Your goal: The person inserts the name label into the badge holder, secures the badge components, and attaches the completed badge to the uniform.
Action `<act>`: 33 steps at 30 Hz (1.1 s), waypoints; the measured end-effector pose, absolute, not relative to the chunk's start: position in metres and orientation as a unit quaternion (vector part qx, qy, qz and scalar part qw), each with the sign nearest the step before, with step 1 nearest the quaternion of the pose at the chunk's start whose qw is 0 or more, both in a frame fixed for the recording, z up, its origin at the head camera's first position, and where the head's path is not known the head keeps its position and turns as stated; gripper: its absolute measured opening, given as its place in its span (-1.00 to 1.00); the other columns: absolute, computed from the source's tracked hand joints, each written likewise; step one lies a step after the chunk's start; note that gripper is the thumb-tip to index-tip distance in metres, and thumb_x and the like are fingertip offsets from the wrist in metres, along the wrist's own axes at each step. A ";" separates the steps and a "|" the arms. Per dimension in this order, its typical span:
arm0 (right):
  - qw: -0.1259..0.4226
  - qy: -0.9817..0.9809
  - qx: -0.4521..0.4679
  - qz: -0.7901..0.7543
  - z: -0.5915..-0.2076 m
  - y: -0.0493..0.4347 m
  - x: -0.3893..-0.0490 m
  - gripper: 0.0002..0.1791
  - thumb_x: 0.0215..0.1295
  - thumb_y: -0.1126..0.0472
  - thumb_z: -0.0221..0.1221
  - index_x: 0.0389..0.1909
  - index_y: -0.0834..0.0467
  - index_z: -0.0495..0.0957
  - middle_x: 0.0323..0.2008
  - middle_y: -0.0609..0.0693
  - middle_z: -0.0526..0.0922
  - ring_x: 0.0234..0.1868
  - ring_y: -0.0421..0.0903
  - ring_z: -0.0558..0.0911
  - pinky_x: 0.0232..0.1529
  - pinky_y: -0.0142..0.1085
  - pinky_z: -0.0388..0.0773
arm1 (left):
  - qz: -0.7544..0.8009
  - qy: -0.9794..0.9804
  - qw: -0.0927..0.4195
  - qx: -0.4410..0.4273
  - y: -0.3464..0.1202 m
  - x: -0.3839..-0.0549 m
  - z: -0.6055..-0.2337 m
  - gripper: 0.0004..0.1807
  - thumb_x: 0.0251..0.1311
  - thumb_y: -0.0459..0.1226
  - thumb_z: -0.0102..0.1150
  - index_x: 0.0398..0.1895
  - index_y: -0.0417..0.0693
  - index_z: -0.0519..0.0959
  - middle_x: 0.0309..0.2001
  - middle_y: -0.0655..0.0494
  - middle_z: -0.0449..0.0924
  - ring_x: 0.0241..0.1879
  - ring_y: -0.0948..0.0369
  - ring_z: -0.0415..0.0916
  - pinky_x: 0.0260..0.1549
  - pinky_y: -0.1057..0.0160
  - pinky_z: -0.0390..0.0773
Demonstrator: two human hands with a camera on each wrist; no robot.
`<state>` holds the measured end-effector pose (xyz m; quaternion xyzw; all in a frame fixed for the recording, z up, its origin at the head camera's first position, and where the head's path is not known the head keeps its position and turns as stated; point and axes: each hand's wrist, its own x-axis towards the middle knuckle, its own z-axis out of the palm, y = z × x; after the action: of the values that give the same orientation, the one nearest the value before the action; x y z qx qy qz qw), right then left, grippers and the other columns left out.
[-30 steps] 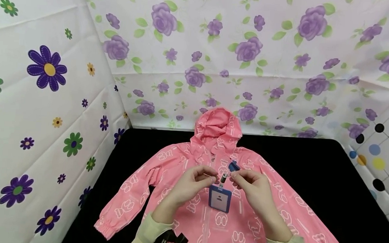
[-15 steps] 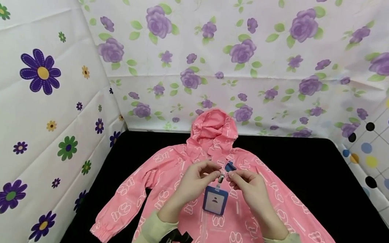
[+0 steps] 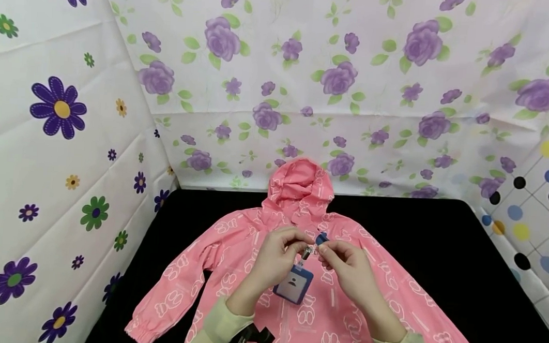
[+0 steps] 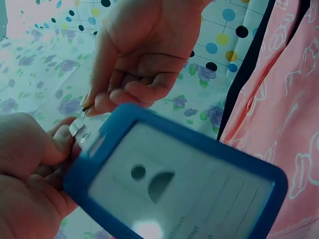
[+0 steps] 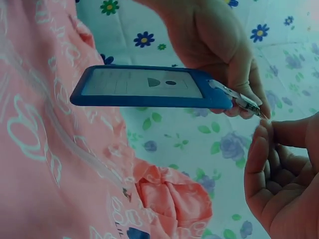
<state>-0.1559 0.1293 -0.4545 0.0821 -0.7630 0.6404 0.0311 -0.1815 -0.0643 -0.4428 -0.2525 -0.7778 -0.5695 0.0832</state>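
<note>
A blue-framed ID badge holder [image 3: 293, 285] with a white card hangs tilted from a metal clip [image 3: 306, 253] in front of a pink hooded jacket [image 3: 232, 267]. My left hand [image 3: 274, 257] pinches the clip; in the right wrist view its thumb and fingers lie along the metal clip [image 5: 245, 103]. My right hand [image 3: 348, 261] pinches the clip's thin free end, its fingertips close to the left hand's. In the left wrist view the badge holder [image 4: 199, 174] fills the foreground, and the left hand [image 4: 30, 159] hides part of the strap.
The jacket lies spread on a black table [image 3: 416, 225], hood toward the back. A dark blue patch [image 3: 321, 238] shows on its chest beside lettering. Flowered cloth [image 3: 269, 88] hangs behind and at the left; dotted cloth [image 3: 537, 216] is at the right.
The badge holder has swung left and now tilts more. My left hand stays close to the right one at the clip. The head view has shifted slightly.
</note>
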 end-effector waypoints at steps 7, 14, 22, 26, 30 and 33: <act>0.052 -0.785 0.087 0.611 -0.447 0.127 -0.155 -0.71 0.51 0.04 0.09 -0.34 0.16 0.49 -0.51 0.06 0.44 -0.57 -0.12 0.35 -0.57 -0.34 0.32 | -0.510 -0.791 0.150 -0.303 -0.059 -0.183 -0.440 -0.79 0.28 -0.53 0.18 -0.29 -0.07 0.70 -0.30 0.19 0.63 -0.30 0.32 0.57 -0.36 0.38 0.60; 0.012 -0.750 0.071 0.658 -0.447 0.125 -0.152 -0.64 0.52 0.02 0.06 -0.30 0.27 0.44 -0.48 0.09 0.40 -0.42 -0.05 0.42 -0.34 -0.29 0.39 | -0.450 -0.806 0.172 -0.343 -0.057 -0.181 -0.434 -0.76 0.25 -0.61 0.12 -0.30 -0.12 0.61 -0.29 0.14 0.58 -0.21 0.31 0.56 -0.21 0.42 0.60; -0.007 -0.732 0.070 0.677 -0.450 0.119 -0.145 -0.72 0.54 0.11 0.04 -0.32 0.24 0.44 -0.51 0.07 0.38 -0.47 -0.07 0.40 -0.41 -0.33 0.37 | -0.380 -0.839 0.142 -0.361 -0.059 -0.176 -0.431 -0.64 0.10 -0.74 0.09 -0.34 -0.11 0.51 -0.29 0.12 0.54 -0.17 0.22 0.57 -0.14 0.43 0.59; -0.004 -0.720 0.071 0.690 -0.449 0.118 -0.145 -0.73 0.54 0.16 0.03 -0.32 0.27 0.43 -0.51 0.08 0.38 -0.46 -0.07 0.41 -0.40 -0.33 0.41 | -0.370 -0.843 0.136 -0.365 -0.059 -0.177 -0.432 -0.59 0.00 -0.78 0.04 -0.35 -0.10 0.49 -0.29 0.10 0.54 -0.17 0.21 0.56 -0.14 0.39 0.61; -0.013 -0.707 0.065 0.704 -0.450 0.119 -0.146 -0.75 0.53 0.18 0.03 -0.31 0.29 0.43 -0.49 0.08 0.38 -0.45 -0.08 0.41 -0.38 -0.33 0.44 | -0.367 -0.844 0.134 -0.367 -0.059 -0.178 -0.432 -0.58 -0.02 -0.78 0.04 -0.37 -0.08 0.48 -0.30 0.12 0.53 -0.19 0.22 0.55 -0.16 0.38 0.61; -0.031 -0.695 0.063 0.715 -0.450 0.120 -0.148 -0.75 0.52 0.18 0.04 -0.31 0.29 0.41 -0.48 0.08 0.37 -0.44 -0.09 0.41 -0.36 -0.33 0.44 | -0.369 -0.844 0.133 -0.365 -0.059 -0.178 -0.432 -0.57 -0.04 -0.79 0.02 -0.38 -0.07 0.48 -0.31 0.13 0.52 -0.19 0.23 0.55 -0.17 0.42 0.60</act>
<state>-0.1479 0.1196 -0.4499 0.0634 -0.6953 0.7153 -0.0309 -0.1783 -0.0595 -0.4320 -0.3647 -0.8444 -0.3692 0.1325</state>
